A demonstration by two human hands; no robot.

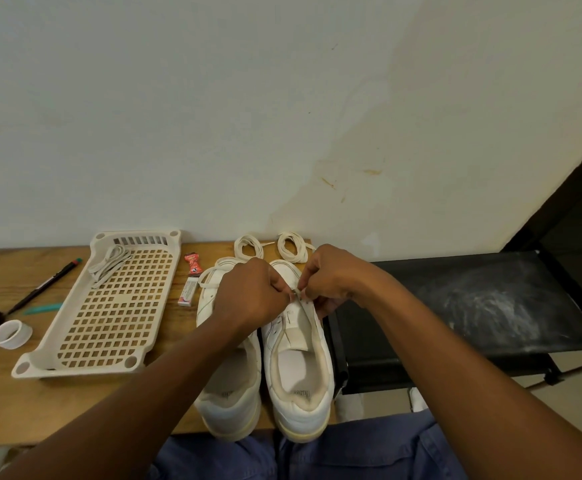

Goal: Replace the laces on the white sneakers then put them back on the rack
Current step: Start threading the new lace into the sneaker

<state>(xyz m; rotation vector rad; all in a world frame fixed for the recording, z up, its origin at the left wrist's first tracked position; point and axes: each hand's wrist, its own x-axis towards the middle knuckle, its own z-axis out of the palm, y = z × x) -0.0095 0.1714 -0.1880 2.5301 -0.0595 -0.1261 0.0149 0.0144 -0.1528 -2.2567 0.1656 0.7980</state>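
Two white sneakers stand side by side on the wooden table, heels toward me: the left sneaker [230, 386] and the right sneaker [300, 368]. My left hand [248, 292] and my right hand [331, 278] meet over the front of the right sneaker, and both pinch a lace [296, 292] near its eyelets. The left sneaker still carries a lace [209, 275] around its toe. Two coiled white laces [248, 247] [293, 245] lie behind the shoes by the wall. Another lace [109, 263] lies in the tray.
A cream perforated plastic tray [109, 317] sits left of the shoes. Small packets [192, 265] [188, 292], a pen [43, 287], a teal pen [41, 309] and a tape roll [11, 334] lie around it. A black fabric rack [490, 299] stands to the right.
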